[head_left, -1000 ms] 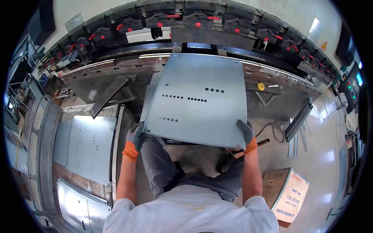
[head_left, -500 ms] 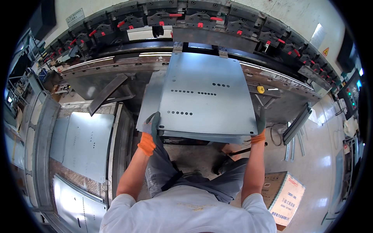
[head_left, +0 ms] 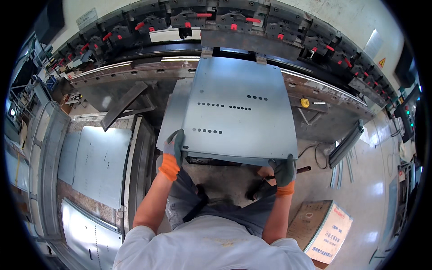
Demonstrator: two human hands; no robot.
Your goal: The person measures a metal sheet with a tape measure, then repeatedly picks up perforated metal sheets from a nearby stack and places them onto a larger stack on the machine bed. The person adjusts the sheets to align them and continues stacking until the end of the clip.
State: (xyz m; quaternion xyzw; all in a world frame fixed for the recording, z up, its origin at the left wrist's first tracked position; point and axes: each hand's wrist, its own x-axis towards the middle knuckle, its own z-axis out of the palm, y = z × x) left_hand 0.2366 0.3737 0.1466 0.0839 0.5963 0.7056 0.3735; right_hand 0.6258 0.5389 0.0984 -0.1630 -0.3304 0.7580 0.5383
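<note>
A grey sheet-metal panel point(head_left: 243, 121) with rows of round holes lies in front of me, its far edge at the bed of a press brake point(head_left: 234, 29). My left hand point(head_left: 173, 148), in a grey glove with an orange cuff, grips the panel's near left corner, thumb on top. At the near edge by the right corner, my right hand point(head_left: 284, 173), gloved alike, is closed on the rim; its fingers are partly hidden. Under the panel another metal sheet point(head_left: 173, 117) shows past the left side.
On the left, a pallet-like stand point(head_left: 96, 195) carries more metal sheets point(head_left: 101, 157). A yellow tape measure point(head_left: 304, 103) lies on the ledge to the right. A carton point(head_left: 326, 231) stands on the floor at lower right, and metal strips point(head_left: 339, 171) lie beyond it.
My right hand has moved from the panel's right side inward to its near edge. My left hand stays at the left corner. The panel has hardly shifted.
</note>
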